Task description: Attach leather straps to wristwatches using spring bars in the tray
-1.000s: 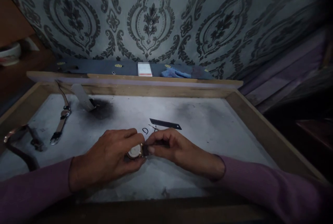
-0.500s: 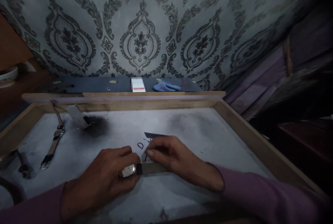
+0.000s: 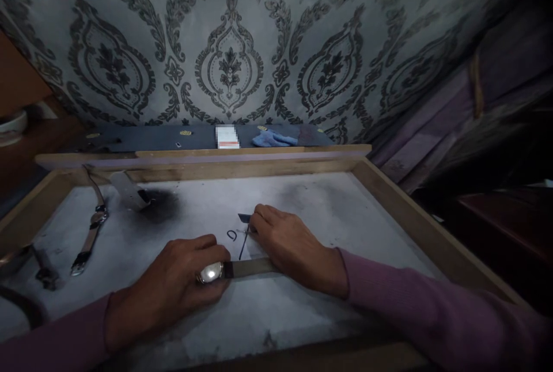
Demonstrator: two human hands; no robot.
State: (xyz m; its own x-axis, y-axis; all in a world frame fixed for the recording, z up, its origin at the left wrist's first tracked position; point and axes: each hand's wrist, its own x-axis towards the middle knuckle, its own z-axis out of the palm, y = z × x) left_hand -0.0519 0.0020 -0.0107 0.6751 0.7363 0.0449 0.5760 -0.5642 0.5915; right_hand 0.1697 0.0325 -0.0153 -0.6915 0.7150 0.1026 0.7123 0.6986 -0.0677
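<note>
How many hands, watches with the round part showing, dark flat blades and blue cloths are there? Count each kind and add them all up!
Hands: 2 (left hand, right hand)
Watches with the round part showing: 2 (held watch, other watch)
Dark flat blade: 1
Blue cloth: 1
Total: 6

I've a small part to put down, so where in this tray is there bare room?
Free: the back right of the tray, between its walls and the right hand; the front middle, between the sleeves and front edge. Crowded: the centre, with the left hand, held watch, blade and dark loop; the left side, with another watch and a strap.
</note>
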